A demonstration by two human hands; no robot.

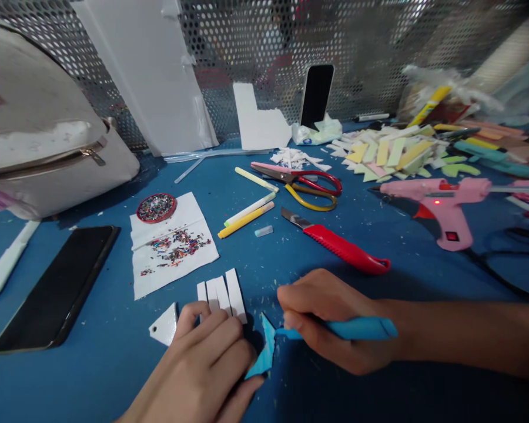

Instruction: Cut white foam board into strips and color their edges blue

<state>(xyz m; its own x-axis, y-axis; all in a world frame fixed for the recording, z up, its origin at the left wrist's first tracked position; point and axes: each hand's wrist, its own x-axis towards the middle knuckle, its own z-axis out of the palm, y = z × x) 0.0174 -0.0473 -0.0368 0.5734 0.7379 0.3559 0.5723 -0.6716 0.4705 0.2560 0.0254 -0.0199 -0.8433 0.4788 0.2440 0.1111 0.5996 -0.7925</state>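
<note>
My right hand (pixel 330 320) is closed round a blue marker (pixel 357 328), whose tip touches the edge of a small blue-coloured piece (pixel 265 351). The fingers of my left hand (pixel 211 358) pinch that piece at its lower end, near the table. Just beyond my left knuckles lie several white strips (pixel 223 294), side by side. A white pointed piece with a small hole (pixel 165 326) lies left of the fingers, partly covered by them. The cap of a marker, pale blue (pixel 263 231), rests farther up on the table.
A red utility knife (pixel 346 249) lies beyond my right hand. Farther right stands a pink glue gun (pixel 445 202) with its light on and a trailing cord. Scissors (pixel 308 179), markers (pixel 247 218), a glitter lid (pixel 156 208), a phone (pixel 57 288) and a bag (pixel 48 135) surround the workspace.
</note>
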